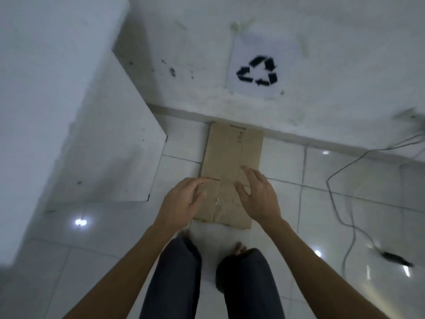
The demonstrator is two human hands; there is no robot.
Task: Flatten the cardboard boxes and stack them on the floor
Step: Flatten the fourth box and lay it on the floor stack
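A flattened brown cardboard box (pixel 230 157) lies on the white tiled floor (pixel 287 203), its far end against the foot of the wall. Clear tape shows on its near flaps. My left hand (pixel 184 201) hovers over the near left corner, fingers spread and relaxed, holding nothing. My right hand (pixel 257 194) is over the near right part of the box, fingers straight and spread, also holding nothing. Whether either hand touches the cardboard I cannot tell.
A paper sheet with a black recycling sign (pixel 257 71) hangs on the white wall above the box. A white cabinet (pixel 57 100) stands at the left. Grey cables (pixel 340 194) and a dark plug (pixel 395 261) lie on the floor at the right. My legs and bare feet are just below the box.
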